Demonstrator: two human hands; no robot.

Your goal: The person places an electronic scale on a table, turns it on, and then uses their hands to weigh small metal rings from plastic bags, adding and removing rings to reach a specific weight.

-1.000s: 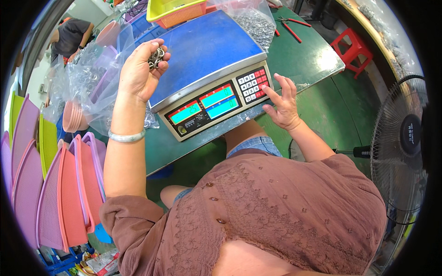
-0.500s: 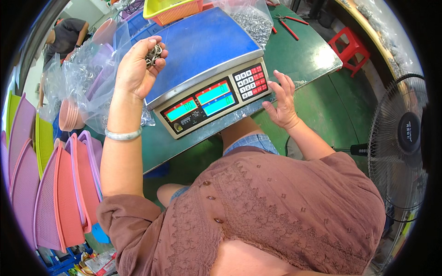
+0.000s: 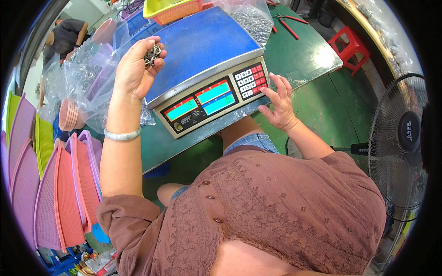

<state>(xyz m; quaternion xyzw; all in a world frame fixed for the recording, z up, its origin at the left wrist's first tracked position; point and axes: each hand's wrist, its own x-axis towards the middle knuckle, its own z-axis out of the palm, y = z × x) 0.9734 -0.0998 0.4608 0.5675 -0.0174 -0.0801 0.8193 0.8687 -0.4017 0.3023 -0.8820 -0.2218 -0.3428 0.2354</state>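
My left hand [image 3: 140, 69] is curled around a cluster of small metal rings [image 3: 152, 55], raised at the left edge of a scale's blue weighing plate [image 3: 202, 46]. Whether the rings are loose or linked I cannot make out. At the right end of the scale, my right hand [image 3: 281, 103] has its fingers apart and holds nothing. Its index fingertip is at the lower right of the keypad [image 3: 248, 80], seemingly touching a red key. Lit cyan displays [image 3: 214, 99] show on the scale's front panel.
The scale stands on a green table [image 3: 308, 60] with red-handled pliers [image 3: 290, 26] and a bag of metal parts [image 3: 251, 23]. Stacked plastic baskets [image 3: 60, 193] and clear bags [image 3: 85, 78] are at left. A fan [image 3: 405, 138] and red stool [image 3: 350, 50] stand right. Another person [image 3: 66, 39] bends far left.
My right hand has shifted slightly left, bringing its index finger onto the keypad. The reading on the left display has changed. My left hand stays almost still with the rings.
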